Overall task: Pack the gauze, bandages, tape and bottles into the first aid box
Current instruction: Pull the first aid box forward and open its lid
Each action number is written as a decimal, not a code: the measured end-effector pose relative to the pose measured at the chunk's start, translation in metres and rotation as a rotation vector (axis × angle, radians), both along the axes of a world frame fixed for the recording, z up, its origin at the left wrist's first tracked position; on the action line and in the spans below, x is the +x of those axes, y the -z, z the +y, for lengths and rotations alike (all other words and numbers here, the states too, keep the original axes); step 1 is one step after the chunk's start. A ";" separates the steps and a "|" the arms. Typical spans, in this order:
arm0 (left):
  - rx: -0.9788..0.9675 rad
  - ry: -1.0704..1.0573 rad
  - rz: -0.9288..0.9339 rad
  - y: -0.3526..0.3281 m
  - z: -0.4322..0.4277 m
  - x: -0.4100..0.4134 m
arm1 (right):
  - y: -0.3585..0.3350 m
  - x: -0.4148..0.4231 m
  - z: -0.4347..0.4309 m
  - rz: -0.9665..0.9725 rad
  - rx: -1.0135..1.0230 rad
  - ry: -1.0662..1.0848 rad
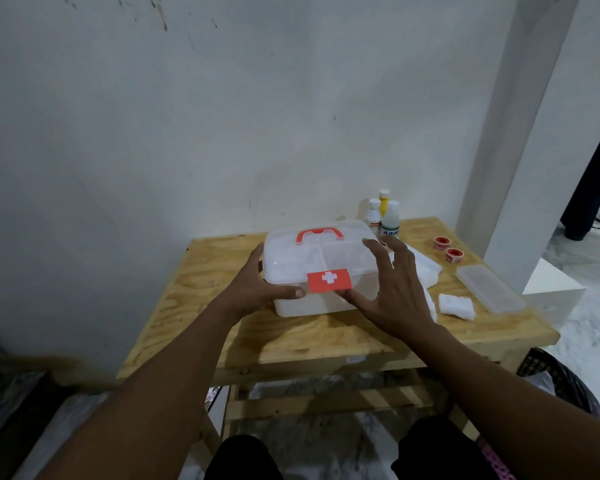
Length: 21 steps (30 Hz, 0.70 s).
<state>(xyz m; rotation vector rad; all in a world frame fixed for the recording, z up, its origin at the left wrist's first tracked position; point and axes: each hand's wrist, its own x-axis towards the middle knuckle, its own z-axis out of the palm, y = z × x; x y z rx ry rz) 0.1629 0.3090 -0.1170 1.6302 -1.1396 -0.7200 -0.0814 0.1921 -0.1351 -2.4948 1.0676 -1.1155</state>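
Note:
A translucent white first aid box (291, 258) with a red handle and a red latch bearing a white cross stands closed in the middle of the wooden table (222, 327). My left hand (257, 289) grips its left front corner, thumb under the lid edge. My right hand (395, 289) is spread over its right front side, thumb by the latch, fingers apart. Three bottles (383, 216) stand behind the box at its right. Two red tape rolls (447, 249) lie farther right. White gauze (456, 306) and bandages (426, 265) lie right of my right hand.
A clear flat plastic case (490, 289) lies near the table's right edge. A wall rises close behind the table, with a white pillar (510, 168) at the right. A dark basket (561, 379) sits on the floor at the lower right.

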 end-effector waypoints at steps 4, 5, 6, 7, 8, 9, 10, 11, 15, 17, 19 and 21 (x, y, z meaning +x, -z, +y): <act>0.022 -0.018 0.005 -0.002 0.000 0.001 | -0.006 0.001 -0.001 -0.034 -0.043 -0.027; 0.034 -0.021 0.004 -0.002 0.001 0.001 | -0.008 0.002 -0.002 -0.038 -0.056 -0.033; 0.043 -0.019 0.002 -0.002 0.001 0.002 | -0.010 0.004 -0.003 -0.043 -0.070 -0.039; 0.050 -0.018 0.000 -0.002 0.001 0.003 | -0.012 0.006 -0.004 -0.053 -0.085 -0.043; 0.053 -0.013 -0.002 -0.003 0.001 0.003 | -0.013 0.008 -0.004 -0.067 -0.108 -0.049; 0.058 -0.009 -0.004 -0.003 0.001 0.003 | -0.015 0.010 -0.005 -0.080 -0.143 -0.056; 0.057 -0.003 -0.004 -0.005 0.002 0.002 | -0.016 0.012 -0.006 -0.092 -0.190 -0.064; 0.053 0.000 -0.003 -0.007 0.001 0.001 | -0.016 0.014 -0.007 -0.102 -0.238 -0.073; 0.025 0.021 0.006 -0.010 0.000 0.004 | -0.023 0.020 -0.009 -0.134 -0.348 -0.106; 0.019 0.050 0.005 -0.011 0.001 0.005 | -0.027 0.022 -0.010 -0.152 -0.363 -0.104; -0.019 0.103 -0.022 -0.013 0.002 0.002 | -0.034 0.023 -0.011 -0.180 -0.367 -0.096; -0.057 0.144 -0.048 -0.015 0.003 -0.002 | -0.043 0.025 -0.013 -0.171 -0.370 -0.099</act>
